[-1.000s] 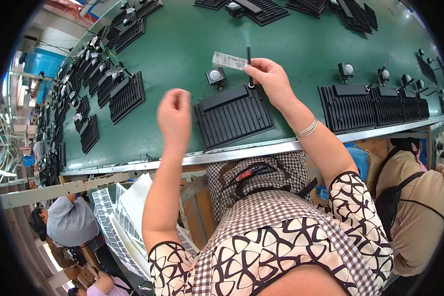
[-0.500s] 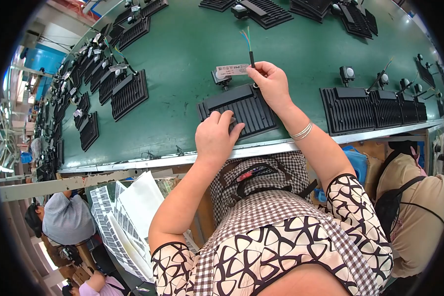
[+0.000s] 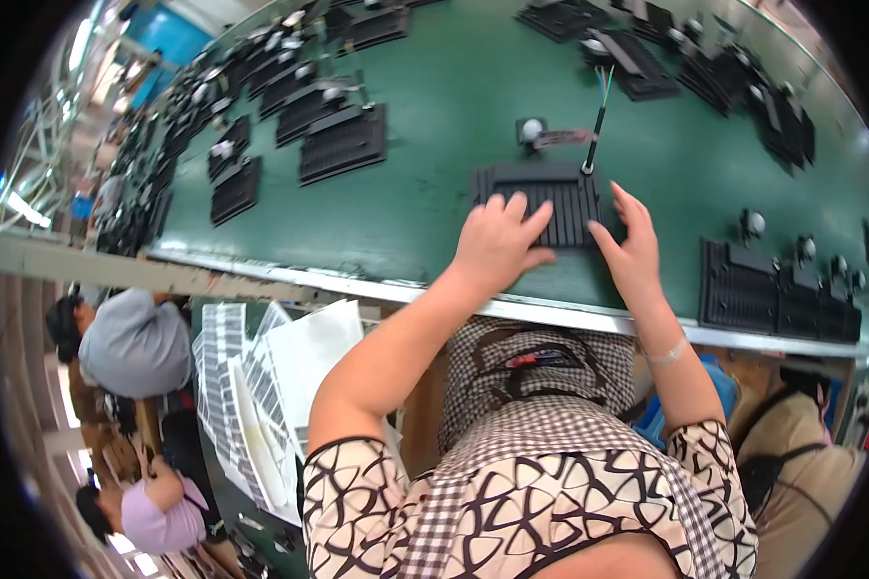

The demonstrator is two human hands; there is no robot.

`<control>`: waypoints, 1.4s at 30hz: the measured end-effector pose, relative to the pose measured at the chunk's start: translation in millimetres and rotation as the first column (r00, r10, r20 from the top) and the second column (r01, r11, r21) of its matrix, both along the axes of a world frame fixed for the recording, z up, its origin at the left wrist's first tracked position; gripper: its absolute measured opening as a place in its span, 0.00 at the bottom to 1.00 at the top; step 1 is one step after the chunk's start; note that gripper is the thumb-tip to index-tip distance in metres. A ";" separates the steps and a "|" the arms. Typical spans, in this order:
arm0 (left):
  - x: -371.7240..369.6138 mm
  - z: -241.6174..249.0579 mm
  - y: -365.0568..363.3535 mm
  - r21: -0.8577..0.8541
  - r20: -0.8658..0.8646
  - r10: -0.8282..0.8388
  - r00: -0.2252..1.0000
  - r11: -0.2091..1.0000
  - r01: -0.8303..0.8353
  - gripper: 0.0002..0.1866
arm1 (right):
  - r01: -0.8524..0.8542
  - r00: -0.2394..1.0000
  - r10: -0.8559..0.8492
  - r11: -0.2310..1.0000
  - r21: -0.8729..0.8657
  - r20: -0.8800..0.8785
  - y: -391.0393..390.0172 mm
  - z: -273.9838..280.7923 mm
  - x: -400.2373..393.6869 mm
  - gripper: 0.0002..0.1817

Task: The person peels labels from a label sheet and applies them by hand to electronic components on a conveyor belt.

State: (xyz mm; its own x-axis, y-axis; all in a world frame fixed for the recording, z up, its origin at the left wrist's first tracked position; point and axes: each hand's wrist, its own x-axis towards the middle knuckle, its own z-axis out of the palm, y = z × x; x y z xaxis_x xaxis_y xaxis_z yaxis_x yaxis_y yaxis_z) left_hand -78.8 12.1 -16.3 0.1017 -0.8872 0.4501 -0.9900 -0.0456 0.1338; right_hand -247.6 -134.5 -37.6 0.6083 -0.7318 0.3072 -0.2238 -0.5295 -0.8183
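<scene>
Head view: the hands are apart, fingers spread, neither gripping. The left hand (image 3: 497, 239) lies over the finned black housing (image 3: 552, 183), which is positioned on the green table (image 3: 444, 164) near its front edge. The right hand (image 3: 634, 246) is at the housing's right edge; contact cannot be confirmed. The cable (image 3: 597, 138) rises from the upper right corner, with a label (image 3: 563, 138) extending leftward toward the domed sensor (image 3: 531, 130).

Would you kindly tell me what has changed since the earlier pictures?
The right hand has let go of the label and come down to the right edge of the panel. The left hand, first raised beside the panel, is on it. The panel sits farther from the table edge; the label stays at the cable.
</scene>
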 end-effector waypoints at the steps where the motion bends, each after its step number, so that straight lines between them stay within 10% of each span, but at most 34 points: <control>1: 20.5 0.3 -5.4 0.023 0.013 0.066 0.998 0.998 -0.066 0.32 | -0.023 0.998 0.019 0.998 -0.059 -0.060 6.4 2.0 -2.1 0.33; 12: 189.4 -18.7 9.6 0.108 0.199 0.513 0.835 0.835 -0.539 0.28 | -0.170 0.935 0.093 0.964 -0.205 -0.341 33.8 15.0 -4.7 0.28; 22: 247.3 17.3 45.2 0.185 0.238 0.787 0.570 0.539 -0.822 0.26 | -0.168 0.970 0.110 0.946 -0.276 -0.216 31.6 18.1 3.7 0.25; 28: 163.5 -17.6 -2.0 0.191 -0.046 0.292 0.955 0.941 -0.278 0.12 | -0.007 0.986 0.035 0.985 -0.170 0.161 1.6 20.7 -51.1 0.08; 31: 60.3 8.9 -34.1 0.120 -0.165 -0.033 0.986 0.991 0.054 0.11 | 0.373 0.922 -0.332 0.900 -0.224 0.201 -31.5 43.2 -119.7 0.05; 36: -70.3 33.5 -80.8 0.089 -0.301 -0.375 0.877 0.904 0.417 0.10 | 0.806 0.576 -0.776 0.488 -0.334 0.256 -137.2 37.4 -270.6 0.07; 42: -171.3 28.0 -126.2 0.003 -0.389 -0.491 0.779 0.845 0.534 0.16 | 0.790 0.090 -0.989 0.145 -0.596 -0.121 -269.9 -3.8 -432.6 0.27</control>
